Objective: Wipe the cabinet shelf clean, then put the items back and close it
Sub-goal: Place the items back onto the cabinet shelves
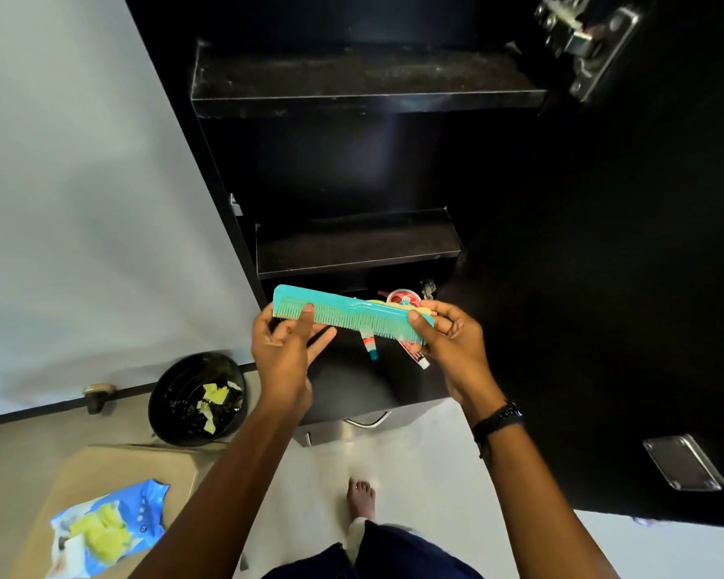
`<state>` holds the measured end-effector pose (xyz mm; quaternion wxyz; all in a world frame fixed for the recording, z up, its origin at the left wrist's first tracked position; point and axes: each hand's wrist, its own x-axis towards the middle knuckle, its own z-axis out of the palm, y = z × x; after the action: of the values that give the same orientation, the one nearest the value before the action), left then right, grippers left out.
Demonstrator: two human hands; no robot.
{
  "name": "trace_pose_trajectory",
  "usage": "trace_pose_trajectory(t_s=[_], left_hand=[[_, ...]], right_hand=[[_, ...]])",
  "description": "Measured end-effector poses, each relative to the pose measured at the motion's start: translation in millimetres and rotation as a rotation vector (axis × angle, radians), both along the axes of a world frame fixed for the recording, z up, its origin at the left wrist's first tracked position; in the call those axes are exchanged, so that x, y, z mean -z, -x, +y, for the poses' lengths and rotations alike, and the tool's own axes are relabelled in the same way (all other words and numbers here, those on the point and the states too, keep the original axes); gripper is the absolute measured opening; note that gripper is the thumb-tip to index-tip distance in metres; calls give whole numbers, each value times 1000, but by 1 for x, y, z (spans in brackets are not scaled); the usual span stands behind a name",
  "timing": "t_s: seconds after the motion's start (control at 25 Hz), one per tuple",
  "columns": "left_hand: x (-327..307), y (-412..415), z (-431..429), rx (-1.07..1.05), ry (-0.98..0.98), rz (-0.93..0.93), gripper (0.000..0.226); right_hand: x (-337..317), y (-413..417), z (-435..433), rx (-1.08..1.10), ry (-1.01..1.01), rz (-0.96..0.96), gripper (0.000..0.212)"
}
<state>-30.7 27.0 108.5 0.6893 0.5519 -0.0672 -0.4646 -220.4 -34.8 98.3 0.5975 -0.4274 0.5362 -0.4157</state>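
Comb (352,313) below a cabinet shelf (352,248), left hand (283,357) pinching one end, right hand (452,340) gripping the other alongside small tubes (370,348).

Head camera: one worn wide-angle view.
Looks forward and steeply down from the wearer's head; left hand (283,357), right hand (452,340) and comb (348,317) sit close at centre, cabinet (393,169) just beyond, floor (414,461) and a foot (361,499) near the bottom edge, straight edges bowing toward the margins.

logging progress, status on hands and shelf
Left hand and right hand pinch the teal comb; right also holds tubes. Shelf bare, dusty. Door open, nothing in the way.
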Motion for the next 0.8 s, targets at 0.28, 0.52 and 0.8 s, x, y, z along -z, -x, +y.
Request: trace_pose_trajectory(t_s=[0.28,0.52,0.8], left_hand=[[-79,-11,-4,-23,116,-185,34],[-175,-18,-30,-22,325,-471,43],[-230,-48,-105,100,113,-927,43]], right_hand=[[-78,0,-10,36,128,-64,26],[-177,-7,-50,158,378,-140,28],[-236,-23,-136,176,533,219,28]])
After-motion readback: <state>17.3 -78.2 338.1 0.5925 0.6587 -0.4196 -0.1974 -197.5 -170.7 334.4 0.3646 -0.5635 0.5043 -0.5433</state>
